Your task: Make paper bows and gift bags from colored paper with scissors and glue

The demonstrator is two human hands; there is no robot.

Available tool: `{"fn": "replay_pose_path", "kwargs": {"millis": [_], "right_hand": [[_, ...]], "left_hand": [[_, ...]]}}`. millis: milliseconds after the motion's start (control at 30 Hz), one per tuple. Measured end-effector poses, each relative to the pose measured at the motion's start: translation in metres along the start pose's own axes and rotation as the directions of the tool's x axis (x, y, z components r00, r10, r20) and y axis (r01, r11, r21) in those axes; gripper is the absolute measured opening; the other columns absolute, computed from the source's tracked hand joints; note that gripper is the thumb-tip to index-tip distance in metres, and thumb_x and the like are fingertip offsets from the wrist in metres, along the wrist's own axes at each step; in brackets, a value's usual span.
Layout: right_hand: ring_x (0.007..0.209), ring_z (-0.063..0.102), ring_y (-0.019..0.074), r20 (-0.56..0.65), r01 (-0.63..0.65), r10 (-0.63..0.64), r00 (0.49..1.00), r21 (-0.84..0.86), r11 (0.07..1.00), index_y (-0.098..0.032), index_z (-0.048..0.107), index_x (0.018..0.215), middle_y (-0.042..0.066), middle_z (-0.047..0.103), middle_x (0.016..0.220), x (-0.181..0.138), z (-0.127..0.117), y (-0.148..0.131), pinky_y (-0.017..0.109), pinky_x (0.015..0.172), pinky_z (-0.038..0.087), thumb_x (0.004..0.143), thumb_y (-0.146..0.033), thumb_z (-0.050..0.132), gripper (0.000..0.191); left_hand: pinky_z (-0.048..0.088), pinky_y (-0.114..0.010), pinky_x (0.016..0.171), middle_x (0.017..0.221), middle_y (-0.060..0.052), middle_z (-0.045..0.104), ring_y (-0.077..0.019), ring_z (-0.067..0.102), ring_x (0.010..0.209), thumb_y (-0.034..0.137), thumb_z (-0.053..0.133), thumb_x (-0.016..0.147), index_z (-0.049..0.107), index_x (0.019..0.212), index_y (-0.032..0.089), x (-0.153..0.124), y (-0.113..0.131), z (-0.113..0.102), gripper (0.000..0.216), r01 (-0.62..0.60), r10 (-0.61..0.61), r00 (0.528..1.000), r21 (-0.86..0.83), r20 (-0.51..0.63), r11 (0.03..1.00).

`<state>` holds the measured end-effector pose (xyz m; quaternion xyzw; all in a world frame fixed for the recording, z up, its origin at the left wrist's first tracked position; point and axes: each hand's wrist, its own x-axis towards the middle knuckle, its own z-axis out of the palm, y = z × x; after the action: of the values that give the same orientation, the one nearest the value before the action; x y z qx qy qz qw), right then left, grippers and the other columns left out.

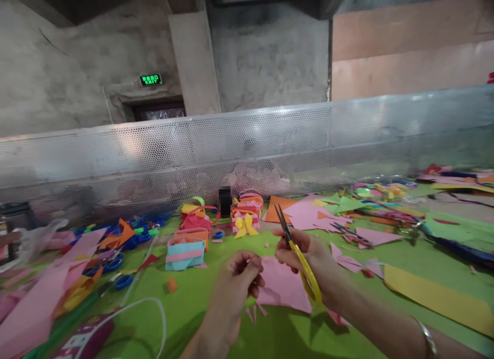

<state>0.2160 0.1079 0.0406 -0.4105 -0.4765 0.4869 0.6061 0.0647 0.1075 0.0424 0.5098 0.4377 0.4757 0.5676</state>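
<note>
My right hand [322, 264] is closed around a pair of scissors [304, 266] with yellow handles. Their dark blades point up and away from me, and look nearly closed. To the left, my left hand [233, 279] has its fingertips pinched together; whatever they hold, if anything, is hidden or too small to make out. A pink sheet of felt or paper [283, 287] lies on the green table between and below both hands. Several thin pink slivers [254, 313] rest beside its lower left edge.
Small colourful bags [185, 256], one with a yellow bow [245, 226], stand beyond my hands. Blue tape rings [123, 282] and pink pieces [34, 318] lie left. Another pair of scissors [353, 235] and a yellow strip [436, 297] lie right. A perforated metal panel [193, 153] borders the back.
</note>
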Motion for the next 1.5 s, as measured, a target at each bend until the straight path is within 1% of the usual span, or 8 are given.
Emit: {"fn": "replay_pose_path", "kwargs": {"millis": [367,533,733,967,1100,1200,1300,1500], "right_hand": [[0.053,0.042,0.0081,-0.041,0.012,-0.013,0.999,-0.037,0.999,-0.018,0.064,0.096,-0.003,0.054,0.067,-0.001,-0.002,-0.005,0.023,0.048,0.031,0.054,-0.022,0.072,0.043],[0.057,0.05,0.0123,0.052,0.012,-0.003,0.999,-0.173,0.985,-0.015,0.064,0.096,0.0,0.058,0.064,0.001,-0.008,-0.011,0.024,0.05,0.037,0.059,-0.033,0.072,0.042],[0.052,0.047,0.0098,0.136,-0.013,0.044,0.99,-0.223,0.975,-0.016,0.064,0.081,-0.003,0.056,0.059,0.0,-0.008,-0.011,0.024,0.048,0.034,0.052,-0.023,0.073,0.031],[0.053,0.046,0.0102,0.055,0.014,-0.004,0.998,-0.184,0.983,-0.018,0.064,0.085,-0.005,0.053,0.059,-0.003,-0.002,-0.011,0.025,0.052,0.035,0.054,-0.024,0.067,0.031],[0.056,0.049,0.0116,0.031,0.025,-0.02,0.999,-0.181,0.983,-0.018,0.065,0.085,-0.003,0.057,0.062,-0.002,-0.003,-0.008,0.026,0.055,0.038,0.054,-0.024,0.07,0.032],[0.057,0.051,0.0126,0.068,0.012,0.001,0.998,-0.188,0.982,-0.018,0.065,0.084,-0.003,0.059,0.063,-0.003,-0.003,-0.005,0.027,0.057,0.04,0.054,-0.026,0.072,0.032],[0.058,0.052,0.0132,0.089,0.006,0.013,0.996,-0.215,0.977,-0.018,0.065,0.084,-0.002,0.059,0.062,-0.004,-0.003,-0.002,0.028,0.058,0.041,0.056,-0.027,0.074,0.031],[0.057,0.053,0.0136,0.157,0.13,-0.082,0.984,-0.327,0.936,-0.017,0.066,0.083,-0.001,0.06,0.063,-0.004,-0.004,0.002,0.027,0.056,0.042,0.062,-0.026,0.069,0.023]], "left_hand": [[0.03,-0.019,0.045,0.052,0.004,0.053,-0.0054,0.043,0.044,0.037,0.068,0.064,0.055,0.066,0.017,-0.003,-0.001,0.001,0.024,0.007,-0.007,1.0,0.009,-0.008,1.0],[0.03,-0.019,0.045,0.053,0.005,0.051,-0.006,0.044,0.047,0.029,0.064,0.066,0.055,0.067,0.017,-0.003,0.002,0.0,0.015,0.007,-0.006,1.0,0.043,-0.022,0.999],[0.03,-0.019,0.045,0.05,0.005,0.05,-0.0057,0.042,0.045,0.032,0.069,0.062,0.056,0.063,0.016,-0.003,0.004,0.0,0.02,0.019,-0.018,1.0,0.088,-0.01,0.996],[0.032,-0.018,0.045,0.067,-0.001,0.061,-0.0059,0.048,0.05,0.052,0.071,0.06,0.061,0.073,0.015,-0.001,-0.001,0.005,0.041,0.034,-0.046,0.997,-0.183,-0.062,0.983],[0.031,-0.017,0.043,0.065,-0.001,0.062,-0.0046,0.048,0.048,0.047,0.078,0.052,0.062,0.068,0.012,0.001,-0.008,0.007,0.041,0.047,-0.044,0.999,-0.204,0.019,0.978],[0.03,-0.017,0.042,0.063,-0.001,0.062,-0.0043,0.048,0.046,0.042,0.079,0.053,0.062,0.064,0.012,0.002,-0.01,0.006,0.036,0.016,-0.018,1.0,-0.214,-0.007,0.977],[0.031,-0.017,0.043,0.062,-0.002,0.063,-0.005,0.05,0.047,0.039,0.079,0.056,0.062,0.063,0.012,0.002,-0.01,0.004,0.032,0.019,-0.023,1.0,-0.245,-0.017,0.969],[0.039,-0.016,0.045,0.054,-0.002,0.061,-0.0069,0.055,0.049,0.031,0.072,0.069,0.065,0.065,0.01,0.0,-0.006,0.005,0.023,0.059,-0.063,0.998,-0.351,0.001,0.935]]}}
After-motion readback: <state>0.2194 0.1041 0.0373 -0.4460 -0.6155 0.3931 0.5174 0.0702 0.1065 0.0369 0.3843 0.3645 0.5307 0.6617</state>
